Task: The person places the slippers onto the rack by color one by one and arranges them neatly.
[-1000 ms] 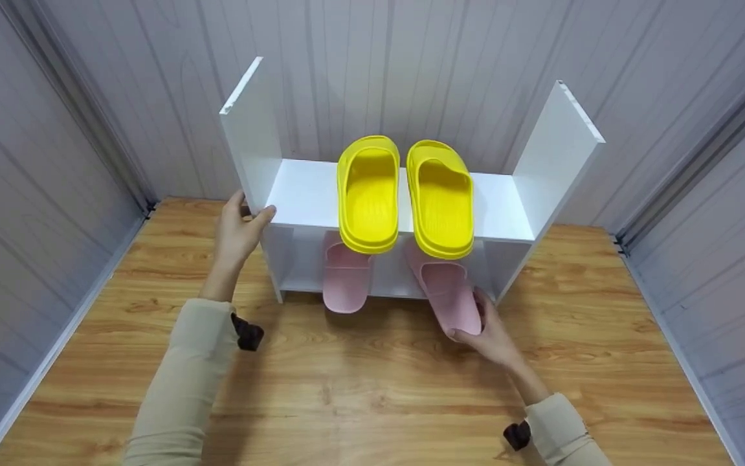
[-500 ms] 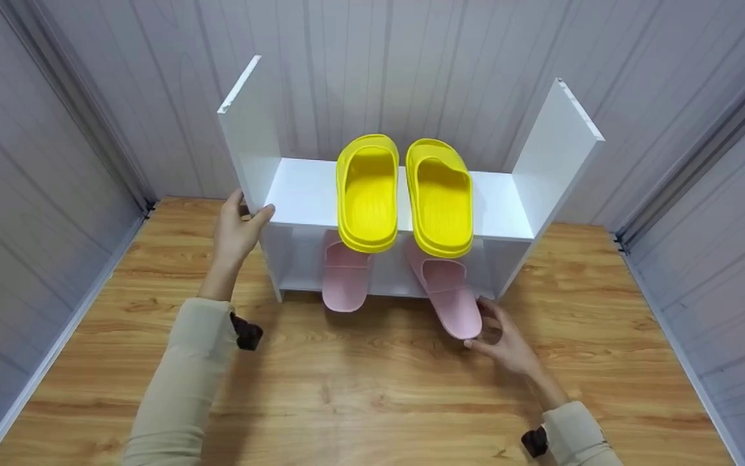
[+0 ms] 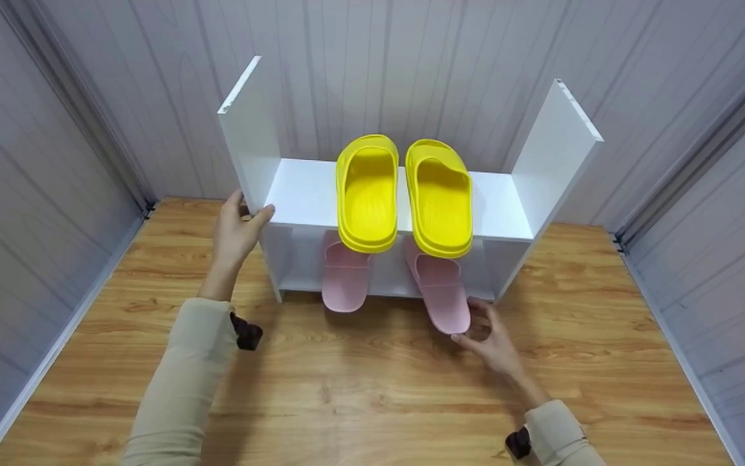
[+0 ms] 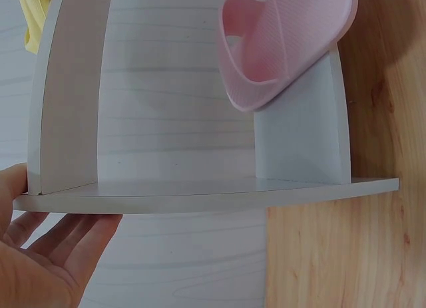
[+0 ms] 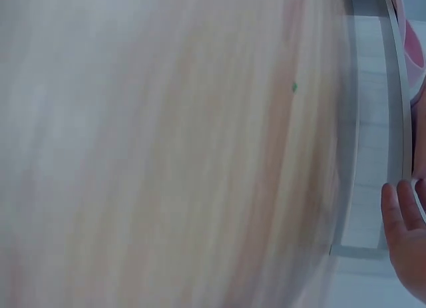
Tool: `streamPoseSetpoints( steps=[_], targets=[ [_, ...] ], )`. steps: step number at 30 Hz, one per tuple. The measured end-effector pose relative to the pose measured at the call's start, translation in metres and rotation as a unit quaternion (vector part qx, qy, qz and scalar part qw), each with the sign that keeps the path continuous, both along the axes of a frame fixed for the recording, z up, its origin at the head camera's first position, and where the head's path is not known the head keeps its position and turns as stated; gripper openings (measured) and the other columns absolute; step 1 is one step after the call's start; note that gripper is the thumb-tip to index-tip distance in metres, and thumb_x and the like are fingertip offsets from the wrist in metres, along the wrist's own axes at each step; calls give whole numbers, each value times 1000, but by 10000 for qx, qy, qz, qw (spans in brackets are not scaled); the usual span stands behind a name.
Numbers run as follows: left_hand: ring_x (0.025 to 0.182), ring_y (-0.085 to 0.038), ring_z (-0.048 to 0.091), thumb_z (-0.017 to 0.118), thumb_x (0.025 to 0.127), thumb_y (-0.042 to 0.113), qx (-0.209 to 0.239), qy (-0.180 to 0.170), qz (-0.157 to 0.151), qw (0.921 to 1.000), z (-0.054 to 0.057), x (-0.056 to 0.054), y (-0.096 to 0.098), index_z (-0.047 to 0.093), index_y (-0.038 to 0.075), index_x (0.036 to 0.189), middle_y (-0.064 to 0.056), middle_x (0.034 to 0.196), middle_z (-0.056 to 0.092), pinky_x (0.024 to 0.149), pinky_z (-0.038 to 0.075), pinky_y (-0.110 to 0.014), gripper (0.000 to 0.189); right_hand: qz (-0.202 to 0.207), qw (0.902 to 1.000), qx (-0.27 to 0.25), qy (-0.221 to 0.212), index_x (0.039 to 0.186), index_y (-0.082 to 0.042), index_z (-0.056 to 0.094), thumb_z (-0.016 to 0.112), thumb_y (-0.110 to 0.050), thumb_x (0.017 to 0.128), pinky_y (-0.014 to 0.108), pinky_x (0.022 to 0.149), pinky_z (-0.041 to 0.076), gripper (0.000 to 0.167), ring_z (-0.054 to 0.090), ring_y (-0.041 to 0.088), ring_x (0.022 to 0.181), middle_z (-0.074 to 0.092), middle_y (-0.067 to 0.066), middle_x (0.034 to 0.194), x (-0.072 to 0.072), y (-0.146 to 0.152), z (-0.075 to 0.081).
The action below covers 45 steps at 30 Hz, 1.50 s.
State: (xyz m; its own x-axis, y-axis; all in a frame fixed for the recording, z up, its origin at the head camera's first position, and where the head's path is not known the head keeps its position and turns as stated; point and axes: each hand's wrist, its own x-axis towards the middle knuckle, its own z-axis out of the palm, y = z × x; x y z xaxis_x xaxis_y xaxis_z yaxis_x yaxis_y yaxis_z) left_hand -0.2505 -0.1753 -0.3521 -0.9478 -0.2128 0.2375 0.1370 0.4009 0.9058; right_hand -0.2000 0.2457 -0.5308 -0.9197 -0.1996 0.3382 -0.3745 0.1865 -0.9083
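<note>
A white shoe rack stands against the back wall with two yellow slippers side by side on its upper shelf. Below them, a left pink slipper and a right pink slipper jut out over the lower shelf's front edge; their toe ends are partly hidden. My left hand grips the rack's left side panel, thumb on the front, fingers outside. My right hand is at the right pink slipper's heel, thumb at its end and fingertips along its right side. In the right wrist view, the fingers look extended.
Wood-look floor spreads in front of the rack. Pale panelled walls close in behind and at both sides, including the left wall. The rack's right side panel rises above the upper shelf.
My right thumb has slid off the insole to the heel's edge. The right pink slipper's heel has swung left and inward, with my right hand following. My left hand keeps its place.
</note>
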Motion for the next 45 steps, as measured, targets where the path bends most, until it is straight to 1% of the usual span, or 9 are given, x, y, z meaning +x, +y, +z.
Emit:
streamPoseSetpoints(
  steps=[4, 9, 15, 20, 25, 32, 37, 41, 45],
  targets=[
    [97, -27, 51, 58, 85, 14, -82, 42, 5, 10000, 0, 1, 1, 45, -2, 121, -19, 110, 52, 75, 47, -38, 42, -13, 9988, -382, 296, 125, 3, 36, 73, -1, 70, 40, 72, 48, 66, 51, 37, 94, 43, 20, 117, -2, -8, -9],
    [95, -26, 52, 59, 85, 16, -225, 9, 79, 9997, 1, 2, 1, 46, -1, 121, -18, 108, 53, 73, 47, -37, 42, -183, 9967, -696, 372, 124, 1, 36, 73, -7, 71, 37, 76, 46, 65, 48, 35, 98, 44, 18, 114, -3, -21, -13],
    [93, -25, 51, 59, 85, 15, -157, 17, 74, 9998, 1, 1, 1, 46, -2, 121, -18, 106, 53, 73, 47, -36, 42, -692, 9964, -417, 263, 122, 3, 36, 75, -6, 69, 39, 79, 43, 66, 46, 30, 98, 45, 18, 112, -4, -37, -6],
    [93, -26, 51, 58, 85, 14, -116, 30, 43, 9999, 1, 1, 1, 45, -1, 122, -18, 107, 53, 73, 47, -37, 42, -868, 9957, -220, 232, 120, 9, 36, 74, -1, 69, 52, 83, 36, 65, 42, 32, 101, 44, 23, 112, -5, -48, 5],
    [94, -26, 52, 58, 85, 13, -96, 53, 31, 9999, 0, 0, 0, 46, -2, 121, -19, 108, 53, 73, 47, -37, 41, -981, 9936, -7, 559, 116, 16, 37, 74, 3, 66, 55, 82, 32, 63, 42, 42, 97, 44, 31, 108, 0, -58, 22],
    [94, -26, 51, 58, 85, 14, -84, 23, 35, 10000, 1, 0, 1, 45, -3, 121, -19, 108, 53, 74, 46, -36, 42, -1102, 9899, 220, 858, 115, 16, 38, 75, 2, 65, 52, 80, 34, 63, 44, 43, 93, 46, 31, 106, -1, -60, 24],
    [95, -26, 51, 58, 85, 15, -172, -47, 70, 9998, 1, 1, 2, 46, -2, 120, -19, 109, 53, 73, 46, -38, 41, -1069, 9914, 305, 687, 118, 14, 37, 75, -1, 67, 51, 81, 34, 65, 44, 42, 96, 46, 29, 109, 0, -58, 26],
    [95, -27, 52, 58, 85, 15, -212, -24, 133, 9997, 0, 0, 3, 45, -2, 121, -20, 109, 54, 73, 46, -38, 42, -1005, 9938, 167, 450, 120, 14, 36, 73, -1, 69, 49, 81, 35, 64, 44, 44, 97, 45, 30, 110, 0, -49, 30],
    [95, -27, 53, 58, 85, 14, -138, 23, 107, 9998, -1, -2, 2, 45, -3, 122, -21, 109, 54, 74, 47, -38, 43, -979, 9947, 168, 268, 121, 13, 37, 72, -1, 71, 33, 78, 39, 63, 43, 43, 100, 42, 31, 114, 0, -34, 36]
  ],
)
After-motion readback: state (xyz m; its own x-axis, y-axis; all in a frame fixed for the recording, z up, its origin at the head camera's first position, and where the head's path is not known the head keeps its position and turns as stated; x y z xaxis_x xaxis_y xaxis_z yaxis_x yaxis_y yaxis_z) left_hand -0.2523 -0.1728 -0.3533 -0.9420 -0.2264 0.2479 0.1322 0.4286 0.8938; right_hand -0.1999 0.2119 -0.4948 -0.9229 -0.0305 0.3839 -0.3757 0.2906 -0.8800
